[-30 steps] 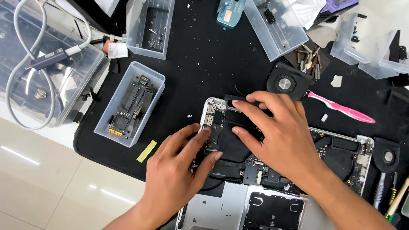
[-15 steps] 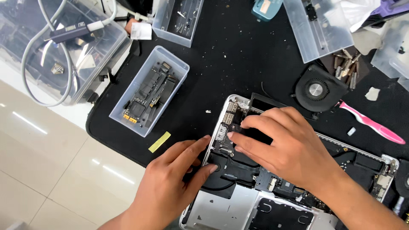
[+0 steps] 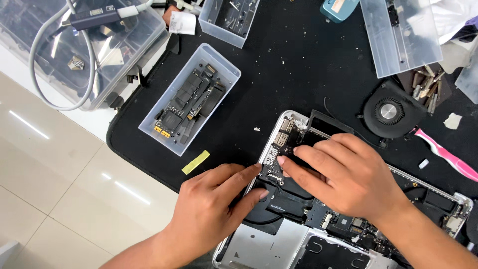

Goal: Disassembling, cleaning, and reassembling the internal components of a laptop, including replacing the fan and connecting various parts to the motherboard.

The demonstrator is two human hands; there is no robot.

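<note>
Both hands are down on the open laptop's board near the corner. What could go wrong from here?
1. The right hand and left hand press bare fingertips on the exposed board; a slip might bend small connectors.
2. The loose fan and pink tool lie close beside the laptop chassis and could get knocked.

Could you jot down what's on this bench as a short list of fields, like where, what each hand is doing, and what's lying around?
Setting: black mat on a white surface
Main item: opened laptop, circuit board exposed
Left hand: fingertips on the laptop's edge, thumb on a black fan inside
Right hand: fingertips pressed on the circuit board
Beside the laptop: loose round fan, pink tool, yellow strip
Containers: clear tray of boards, more clear boxes above
</note>
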